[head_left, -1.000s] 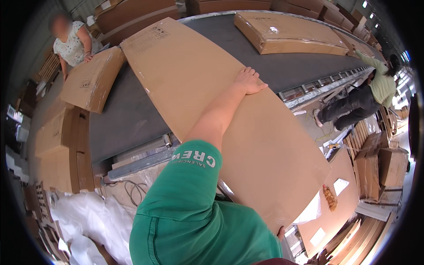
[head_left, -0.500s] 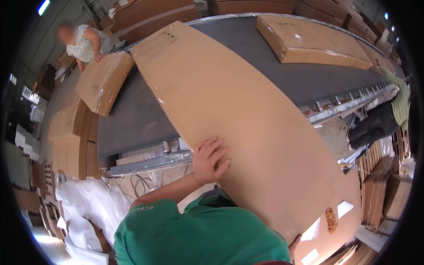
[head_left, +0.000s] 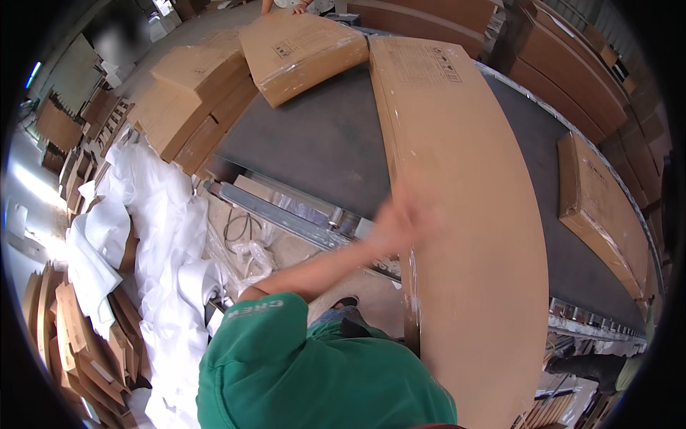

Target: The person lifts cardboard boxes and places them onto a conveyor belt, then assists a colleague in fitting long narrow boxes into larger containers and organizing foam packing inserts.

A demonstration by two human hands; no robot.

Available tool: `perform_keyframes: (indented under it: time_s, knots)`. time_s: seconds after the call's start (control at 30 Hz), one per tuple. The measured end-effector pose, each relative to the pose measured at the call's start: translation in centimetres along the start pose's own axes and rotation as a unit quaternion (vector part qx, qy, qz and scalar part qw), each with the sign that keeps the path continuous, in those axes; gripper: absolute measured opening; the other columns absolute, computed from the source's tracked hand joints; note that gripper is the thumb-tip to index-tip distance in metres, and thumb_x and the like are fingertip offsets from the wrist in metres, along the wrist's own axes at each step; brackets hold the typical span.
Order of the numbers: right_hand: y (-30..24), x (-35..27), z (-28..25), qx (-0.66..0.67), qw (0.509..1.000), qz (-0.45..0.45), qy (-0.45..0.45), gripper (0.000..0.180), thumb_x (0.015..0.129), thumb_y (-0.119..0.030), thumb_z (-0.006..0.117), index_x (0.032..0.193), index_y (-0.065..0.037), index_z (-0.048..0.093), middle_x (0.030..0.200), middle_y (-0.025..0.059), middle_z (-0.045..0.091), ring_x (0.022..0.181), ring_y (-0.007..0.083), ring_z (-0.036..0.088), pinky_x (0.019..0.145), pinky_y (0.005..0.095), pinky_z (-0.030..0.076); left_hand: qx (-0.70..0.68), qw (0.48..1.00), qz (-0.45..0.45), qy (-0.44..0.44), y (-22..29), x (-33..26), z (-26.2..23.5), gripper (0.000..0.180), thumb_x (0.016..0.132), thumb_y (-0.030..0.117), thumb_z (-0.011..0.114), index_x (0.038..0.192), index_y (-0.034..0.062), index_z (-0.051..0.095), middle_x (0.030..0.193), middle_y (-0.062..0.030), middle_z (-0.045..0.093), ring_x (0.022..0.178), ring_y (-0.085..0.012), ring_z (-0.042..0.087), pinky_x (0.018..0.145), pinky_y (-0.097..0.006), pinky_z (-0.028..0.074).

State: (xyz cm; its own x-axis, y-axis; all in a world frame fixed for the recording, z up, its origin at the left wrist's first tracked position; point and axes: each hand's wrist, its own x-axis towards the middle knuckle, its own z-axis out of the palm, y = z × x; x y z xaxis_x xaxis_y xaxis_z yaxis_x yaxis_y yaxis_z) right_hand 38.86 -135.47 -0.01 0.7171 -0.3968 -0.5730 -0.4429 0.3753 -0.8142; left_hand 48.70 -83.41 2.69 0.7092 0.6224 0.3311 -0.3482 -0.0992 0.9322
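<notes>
Blurred left hand (head_left: 400, 218) flat against the near edge of a long flat box (head_left: 464, 214), fingers spread, gripping nothing, box lying lengthwise across the conveyor belt (head_left: 321, 150), overhanging its near rail (head_left: 286, 214), smaller box (head_left: 304, 50) beyond

1 long flat brown cardboard carton (head_left: 464, 214) is lying lengthwise across the dark conveyor belt (head_left: 321, 150), its near end overhanging the belt's edge, sealed, tape showing along its side.

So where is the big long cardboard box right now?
In the head view, the long flat box lies right of centre across the dark conveyor belt, with the left hand against its near edge.
</notes>
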Motion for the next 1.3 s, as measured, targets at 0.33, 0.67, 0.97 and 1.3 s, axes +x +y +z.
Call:
perform_keyframes:
  time_s: [0.33, 0.67, 0.97, 1.3]
  knots:
    - [-2.6, 13.7, -9.9, 0.076, 0.985, 0.065, -0.14, 0.065, 0.091, -0.053, 0.047, 0.137, -0.008, 0.039, 0.131, 0.0103, 0.049, 0.118, 0.0257, 0.048, 0.097, 0.041, 0.042, 0.339, 0.918, 0.182, -0.092, -3.0, -3.2, 13.3, 0.015, 0.08, 0.018, 0.072, 0.087, 0.0046, 0.07, 0.096, -0.0105, 0.068, 0.099, -0.0283, 0.062, 0.095, -0.04, 0.041]
    - [-12.3, 24.5, -7.3, 0.102, 0.969, 0.056, -0.216, 0.066, 0.084, -0.053, 0.057, 0.128, -0.004, 0.049, 0.117, 0.0151, 0.059, 0.103, 0.0264, 0.06, 0.084, 0.0399, 0.052, 0.395, 0.861, 0.27, -0.173, -3.4, -13.9, 32.1, 0.023, 0.073, 0.022, 0.075, 0.09, 0.0071, 0.068, 0.102, -0.0081, 0.066, 0.101, -0.0264, 0.062, 0.09, -0.039, 0.041]
    - [-18.5, 32.8, -6.1, 0.036, 0.984, 0.035, -0.173, 0.056, 0.085, -0.04, 0.065, 0.123, -0.001, 0.052, 0.108, 0.0104, 0.062, 0.096, 0.0183, 0.061, 0.078, 0.0317, 0.052, 0.44, 0.842, 0.267, -0.163, -5.5, -13.1, 37.9, 0.021, 0.076, 0.016, 0.071, 0.093, 0.0042, 0.066, 0.106, -0.012, 0.064, 0.105, -0.0327, 0.059, 0.092, -0.043, 0.04]
    - [-21.7, 36.8, -7.6, 0.012, 0.983, -0.011, -0.181, 0.063, 0.086, -0.038, 0.064, 0.136, -0.005, 0.046, 0.117, 0.0087, 0.06, 0.101, 0.0161, 0.058, 0.085, 0.0282, 0.048, 0.459, 0.83, 0.27, -0.165, -6.4, -14.0, 42.8, 0.023, 0.077, 0.016, 0.07, 0.096, 0.0034, 0.065, 0.11, -0.0127, 0.061, 0.107, -0.0348, 0.056, 0.093, -0.045, 0.039]
